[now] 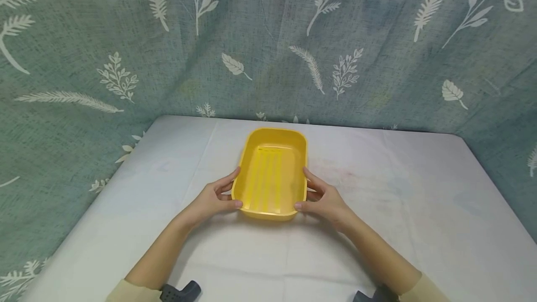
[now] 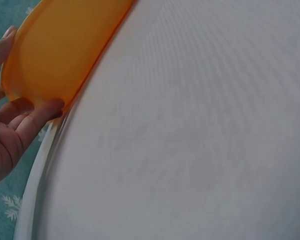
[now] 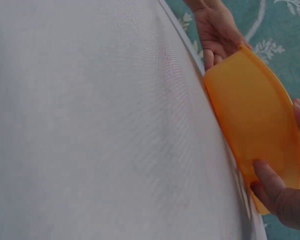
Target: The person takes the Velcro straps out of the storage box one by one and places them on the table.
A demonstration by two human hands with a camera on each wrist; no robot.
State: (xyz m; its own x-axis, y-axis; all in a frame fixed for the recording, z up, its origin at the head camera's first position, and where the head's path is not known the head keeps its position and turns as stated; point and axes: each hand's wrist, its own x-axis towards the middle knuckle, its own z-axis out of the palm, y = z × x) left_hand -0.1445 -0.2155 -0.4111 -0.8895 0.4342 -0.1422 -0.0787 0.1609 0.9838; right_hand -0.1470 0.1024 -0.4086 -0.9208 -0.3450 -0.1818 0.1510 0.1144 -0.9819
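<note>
A yellow rectangular plastic tray [image 1: 268, 176] with rounded corners and raised walls stands on the white-covered table, its long side pointing away from me. At its near left corner, my left hand [image 1: 214, 198] grips the wall, thumb on the rim. My right hand [image 1: 326, 201] holds the near right corner in much the same way. In the left wrist view, the left hand's fingers press the outer wall of the tray [image 2: 65, 55]. From the right wrist view, the right hand [image 3: 287, 200] and left hand [image 3: 219, 31] appear at opposite ends of the tray's wall [image 3: 255, 115].
White cloth covers the table [image 1: 419, 209], with faint creases and stains. A green curtain [image 1: 268, 50] with white leaf patterns hangs behind and at both sides. Dark wrist devices [image 1: 181, 291] show at the lower edge near the sleeves.
</note>
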